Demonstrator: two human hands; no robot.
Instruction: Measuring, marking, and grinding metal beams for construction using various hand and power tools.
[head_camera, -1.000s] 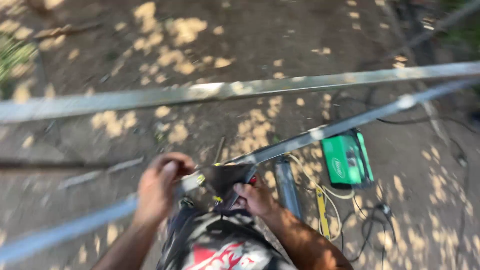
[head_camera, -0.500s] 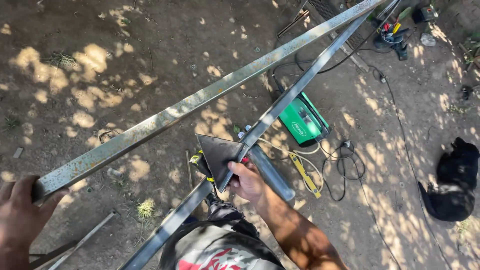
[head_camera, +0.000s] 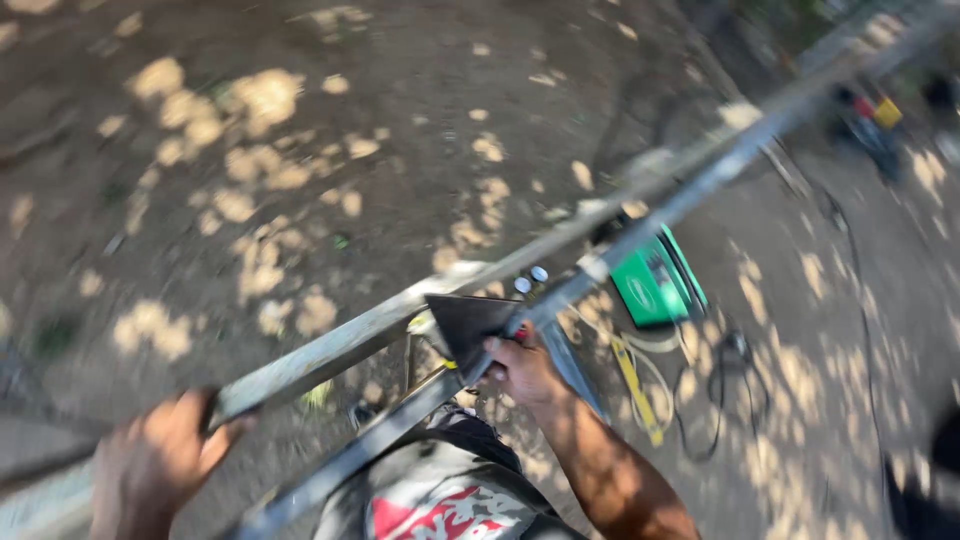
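Note:
My left hand (head_camera: 155, 465) grips the near end of a long grey metal bar (head_camera: 400, 315) that runs up to the right over bare dirt. A second metal bar (head_camera: 640, 225) lies beside it, closer to my body. My right hand (head_camera: 520, 368) is closed on this second bar, pressing a dark triangular metal plate (head_camera: 465, 322) that spans the two bars. The view is blurred by motion.
A green box-shaped machine (head_camera: 655, 285) sits on the ground past the bars, with cables (head_camera: 725, 390) and a yellow level (head_camera: 640, 385) beside it. More tools (head_camera: 870, 120) lie at the far right. My red-printed shirt (head_camera: 440, 505) fills the bottom.
My view has swung, so the bars sit lower and more to the right. My left hand has come further into view on the first bar. My right hand stays at the plate.

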